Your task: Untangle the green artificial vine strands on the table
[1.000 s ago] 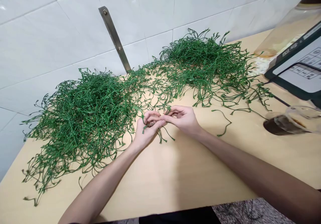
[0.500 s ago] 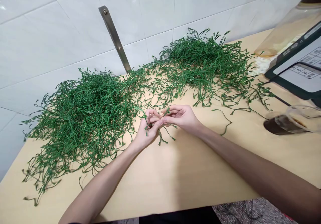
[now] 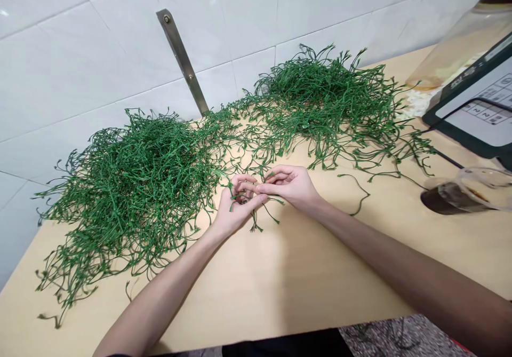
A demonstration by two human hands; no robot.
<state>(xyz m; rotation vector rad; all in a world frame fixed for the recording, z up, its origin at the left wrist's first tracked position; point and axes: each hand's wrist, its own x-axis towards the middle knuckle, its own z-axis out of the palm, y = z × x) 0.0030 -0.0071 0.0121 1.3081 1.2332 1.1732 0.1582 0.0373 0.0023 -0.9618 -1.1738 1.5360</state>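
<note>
Over the middle of the table, my left hand has its fingers curled round several thin green plastic stems, whose branched tips stick out below and to the left. My right hand meets it from the right, thumb and forefinger pinched on a green stem near the left fingertips. Part of the stems is hidden inside the fingers. A large tangled heap of the same green stems lies left of my hands, and a second heap lies behind them to the right.
A single loose stem rests on the pale wooden table, right of my hands. Farther right are a clear cup of dark drink, tipped-looking in this view, and a dark-framed device with a cable. A metal strip stands against the tiled wall.
My right hand has shifted slightly up and right, and the left thumb has straightened a little, widening the gap between the hands. The heaps have not moved.
</note>
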